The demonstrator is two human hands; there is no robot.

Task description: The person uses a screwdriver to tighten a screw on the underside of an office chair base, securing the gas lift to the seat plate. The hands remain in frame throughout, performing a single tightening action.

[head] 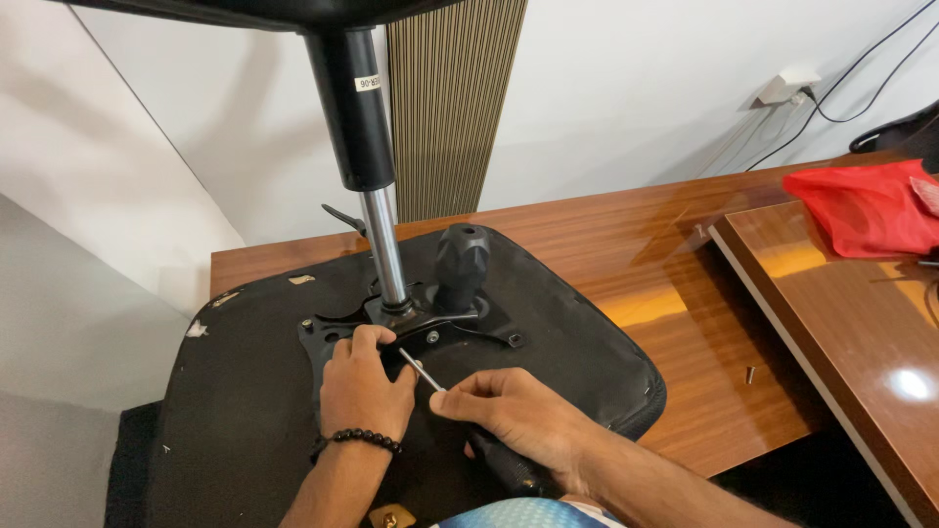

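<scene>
An upturned black chair seat [548, 323] lies on a wooden table [685, 293]. A black metal mounting plate [440, 328] is fixed to its underside, with a chrome gas-lift column [383, 244] and a black knob [460, 262] rising from it. My left hand [364, 383], with a black bead bracelet at the wrist, rests on the plate near the column base. My right hand [509, 411] pinches the end of a thin metal hex key [421, 370], whose tip reaches the plate beside my left fingers. A dark handle [504, 467] shows under my right wrist.
A second wooden surface [861, 323] adjoins on the right, with a red cloth [866, 207] on it. A small metal bolt [750, 374] lies on the table. Cables run to a wall socket [782, 90]. A ribbed panel [445, 108] stands behind.
</scene>
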